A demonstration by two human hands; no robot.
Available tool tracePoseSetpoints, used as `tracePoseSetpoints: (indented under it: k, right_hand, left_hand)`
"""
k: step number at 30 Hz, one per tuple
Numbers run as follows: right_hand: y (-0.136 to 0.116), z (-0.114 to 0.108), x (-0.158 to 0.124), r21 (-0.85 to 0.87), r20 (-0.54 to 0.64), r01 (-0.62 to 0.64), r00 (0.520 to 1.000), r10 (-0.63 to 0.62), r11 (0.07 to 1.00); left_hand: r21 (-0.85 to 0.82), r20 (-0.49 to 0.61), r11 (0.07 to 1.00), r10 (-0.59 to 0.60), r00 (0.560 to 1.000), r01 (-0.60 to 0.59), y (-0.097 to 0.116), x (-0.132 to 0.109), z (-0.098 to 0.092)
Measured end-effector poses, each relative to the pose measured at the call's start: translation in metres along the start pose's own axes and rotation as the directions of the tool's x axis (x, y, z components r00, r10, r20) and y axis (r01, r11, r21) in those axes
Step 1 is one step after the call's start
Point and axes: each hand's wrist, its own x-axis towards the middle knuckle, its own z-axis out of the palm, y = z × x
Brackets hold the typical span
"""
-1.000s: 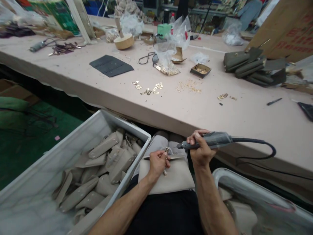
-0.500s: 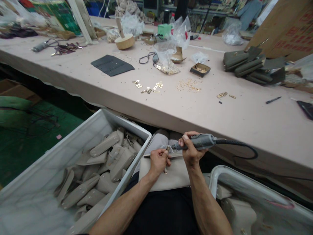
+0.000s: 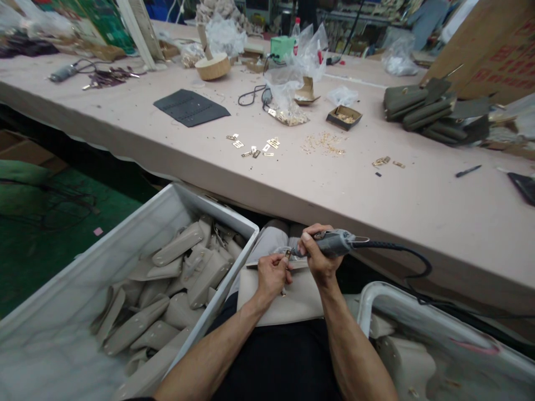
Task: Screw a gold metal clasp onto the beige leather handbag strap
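A beige bag (image 3: 292, 303) lies flat on my lap. My left hand (image 3: 271, 275) is closed in a pinch on a small gold clasp (image 3: 286, 254) at the bag's top edge. My right hand (image 3: 317, 262) is wrapped round a grey corded power screwdriver (image 3: 334, 243), whose tip meets the clasp. Its black cord (image 3: 407, 262) loops off to the right under the table edge.
A white bin (image 3: 137, 234) at my left holds several beige bags (image 3: 167, 289). Another white bin (image 3: 418, 328) stands at my right. The long pink table (image 3: 376, 195) ahead carries gold fittings (image 3: 254, 149), a dark leather panel (image 3: 191, 107), a small box of screws (image 3: 344, 117) and stacked olive bags (image 3: 430, 111).
My right hand has moved the screwdriver left, bringing its tip onto the clasp. My left hand has kept its pinch in place.
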Motion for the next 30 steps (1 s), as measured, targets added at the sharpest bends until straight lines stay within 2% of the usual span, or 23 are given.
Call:
tracePoseSetpoints:
  k: [14,22,26,30]
  right_hand:
    - [0.009,-0.006,0.000,0.043,0.102,-0.118,0.988,0.114,0.992]
    - [0.014,-0.009,-0.002,0.011,0.150,-0.121,0.982,0.118,0.993]
    - [0.002,-0.010,0.002,0.037,0.209,-0.111,0.973,0.100,0.993]
    - [-0.024,-0.013,0.017,0.213,0.135,-0.068,0.990,0.040,0.975]
  left_hand:
    - [0.024,0.038,0.999,0.029,0.999,-0.029,-0.006,0.001,-0.004]
    - [0.050,0.051,0.998,0.033,0.998,-0.035,-0.007,0.002,-0.005]
    - [-0.018,0.043,1.000,0.018,0.999,-0.017,-0.008,0.007,-0.003]
    - [-0.112,0.004,0.993,-0.023,1.000,0.023,-0.009,0.012,-0.003]
